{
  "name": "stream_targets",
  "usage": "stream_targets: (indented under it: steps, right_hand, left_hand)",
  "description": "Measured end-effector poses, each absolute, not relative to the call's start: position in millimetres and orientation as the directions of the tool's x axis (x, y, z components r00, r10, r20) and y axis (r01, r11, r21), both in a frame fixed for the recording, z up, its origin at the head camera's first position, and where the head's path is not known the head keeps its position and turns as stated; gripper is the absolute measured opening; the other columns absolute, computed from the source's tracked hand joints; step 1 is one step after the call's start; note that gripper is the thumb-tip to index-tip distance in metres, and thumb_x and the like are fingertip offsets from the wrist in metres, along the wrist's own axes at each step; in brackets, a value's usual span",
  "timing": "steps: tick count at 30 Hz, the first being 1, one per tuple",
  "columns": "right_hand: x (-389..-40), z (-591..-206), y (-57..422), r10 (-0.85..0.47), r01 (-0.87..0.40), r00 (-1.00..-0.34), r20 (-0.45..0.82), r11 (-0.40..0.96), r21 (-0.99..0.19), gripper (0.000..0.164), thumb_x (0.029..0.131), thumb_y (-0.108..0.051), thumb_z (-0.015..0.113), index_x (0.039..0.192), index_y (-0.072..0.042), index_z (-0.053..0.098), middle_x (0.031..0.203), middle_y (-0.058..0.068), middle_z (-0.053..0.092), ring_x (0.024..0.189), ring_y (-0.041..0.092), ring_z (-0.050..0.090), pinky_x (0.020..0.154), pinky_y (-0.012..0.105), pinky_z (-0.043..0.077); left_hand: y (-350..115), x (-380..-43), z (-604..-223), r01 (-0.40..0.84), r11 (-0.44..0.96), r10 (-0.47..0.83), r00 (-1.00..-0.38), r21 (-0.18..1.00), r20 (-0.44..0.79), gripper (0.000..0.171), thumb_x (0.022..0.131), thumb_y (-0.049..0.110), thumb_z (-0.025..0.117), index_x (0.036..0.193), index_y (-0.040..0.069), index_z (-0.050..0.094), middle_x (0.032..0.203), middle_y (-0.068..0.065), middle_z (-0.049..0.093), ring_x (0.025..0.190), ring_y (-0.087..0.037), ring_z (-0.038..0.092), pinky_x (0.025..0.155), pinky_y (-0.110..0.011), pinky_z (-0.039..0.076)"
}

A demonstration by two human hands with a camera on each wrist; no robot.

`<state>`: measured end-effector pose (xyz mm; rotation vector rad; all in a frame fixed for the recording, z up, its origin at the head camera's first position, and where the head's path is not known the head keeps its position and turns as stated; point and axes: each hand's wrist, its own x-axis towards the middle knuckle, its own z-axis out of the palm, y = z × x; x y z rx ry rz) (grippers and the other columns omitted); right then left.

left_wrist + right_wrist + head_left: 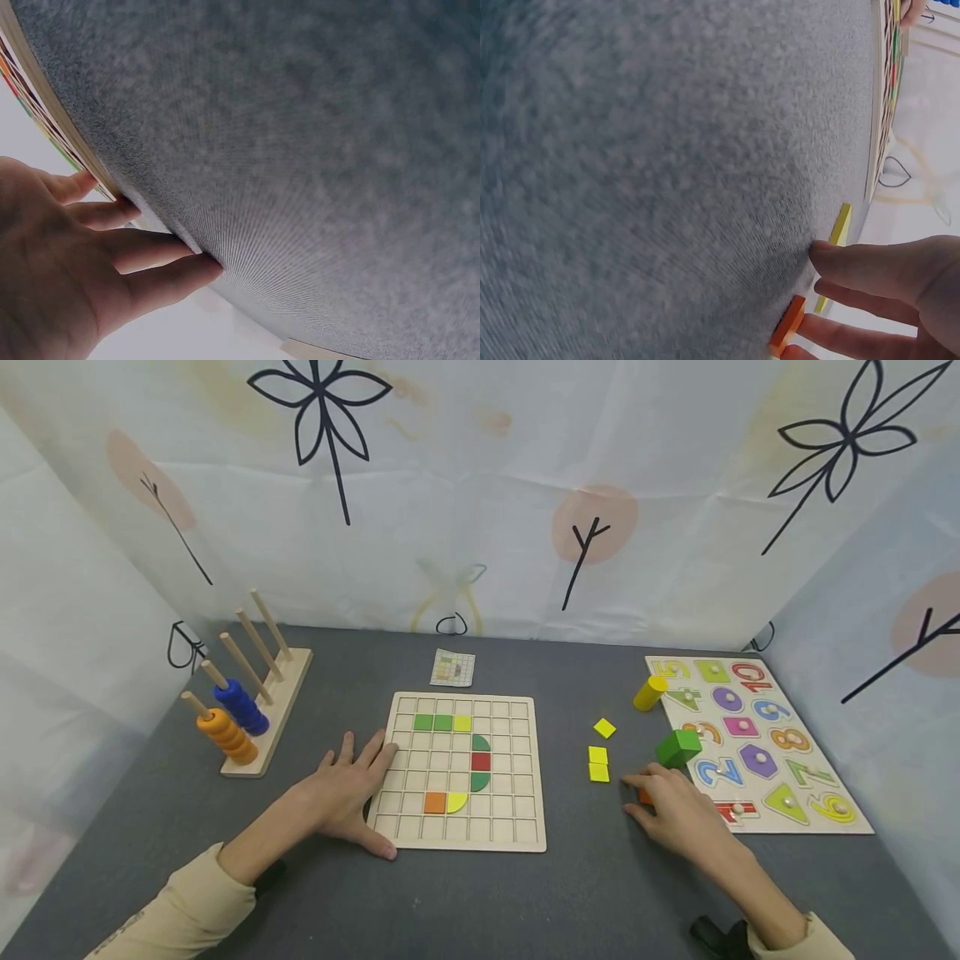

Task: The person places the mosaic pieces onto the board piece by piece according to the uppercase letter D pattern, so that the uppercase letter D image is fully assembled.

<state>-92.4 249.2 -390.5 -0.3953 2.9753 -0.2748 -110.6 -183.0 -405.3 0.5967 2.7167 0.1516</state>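
A pale wooden grid board (506,827) lies in the middle of the head view. Green, yellow, red and orange squares, green half-round pieces and a yellow quarter-round piece (456,802) sit in its cells. With fingers spread, my left hand (337,793) rests along the board's left edge. On the right, my right hand (675,810) hovers low over the table, thumb and index apart. Beneath its fingers is an orange square tile (787,324), partly hidden in the head view; fingertips reach its side in the right wrist view. Yellow square tiles (597,755) lie just left of that hand.
A small printed pattern card (452,668) lies behind the board. At left stands a wooden peg rack (288,693) with orange and blue rings. A number-and-shape puzzle board (810,760) lies at right, with a green block (678,748) and yellow cylinder (649,693) at its left edge.
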Motion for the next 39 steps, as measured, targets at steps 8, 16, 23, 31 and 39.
stream_targets:
  steps: [8,16,23,31,39]
  right_hand:
    - [-95.8,-389.5,260.6,-0.262,-0.23,-0.959,-0.109,0.942,-0.245,0.039,0.082,-0.009,0.083,0.118,0.005,0.073,0.103,0.017,0.069,0.081,0.019,0.059,0.07,0.04,0.054]
    - [-99.9,-389.4,264.6,-0.245,-0.2,-0.957,-0.158,0.946,-0.254,0.032,0.085,-0.002,0.08,0.115,0.006,0.073,0.091,0.011,0.066,0.074,0.017,0.05,0.065,0.032,0.046]
    - [-99.2,-387.8,259.8,-0.256,-0.213,-0.957,-0.137,0.94,-0.266,0.028,0.084,-0.006,0.081,0.11,0.003,0.076,0.091,0.008,0.068,0.075,0.015,0.052,0.065,0.032,0.047]
    - [-99.8,-381.7,240.8,-0.288,-0.248,-0.95,-0.119,0.929,-0.274,0.029,0.085,-0.011,0.081,0.112,-0.001,0.076,0.089,0.005,0.067,0.072,0.013,0.048,0.061,0.027,0.04]
    - [-101.7,-377.9,213.4,-0.325,-0.301,-0.943,-0.067,0.923,-0.24,0.029,0.084,-0.012,0.082,0.111,-0.002,0.077,0.087,0.004,0.066,0.07,0.012,0.049,0.061,0.027,0.041]
  left_hand:
    - [-183.2,-112.9,-406.7,0.385,0.906,0.423,-0.849,0.176,-0.316,0.148,0.053,0.085,0.081,0.159,-0.001,0.024,0.166,-0.033,0.02,0.142,-0.073,0.019,0.103,-0.083,0.032]
    - [-182.6,-112.1,-405.7,0.395,0.902,0.43,-0.849,0.171,-0.307,0.148,0.052,0.085,0.081,0.158,-0.002,0.025,0.165,-0.034,0.022,0.141,-0.074,0.021,0.102,-0.082,0.033]
    - [-182.4,-111.3,-405.5,0.394,0.903,0.428,-0.848,0.17,-0.312,0.147,0.052,0.085,0.081,0.158,-0.001,0.025,0.165,-0.033,0.022,0.141,-0.073,0.021,0.102,-0.082,0.033]
    - [-182.7,-111.1,-404.3,0.389,0.905,0.426,-0.848,0.174,-0.317,0.147,0.053,0.084,0.081,0.158,-0.002,0.025,0.165,-0.033,0.021,0.142,-0.073,0.02,0.103,-0.082,0.033]
    - [-182.4,-111.1,-404.2,0.389,0.904,0.426,-0.846,0.175,-0.319,0.147,0.053,0.084,0.081,0.158,-0.001,0.025,0.165,-0.033,0.021,0.142,-0.073,0.02,0.103,-0.082,0.033]
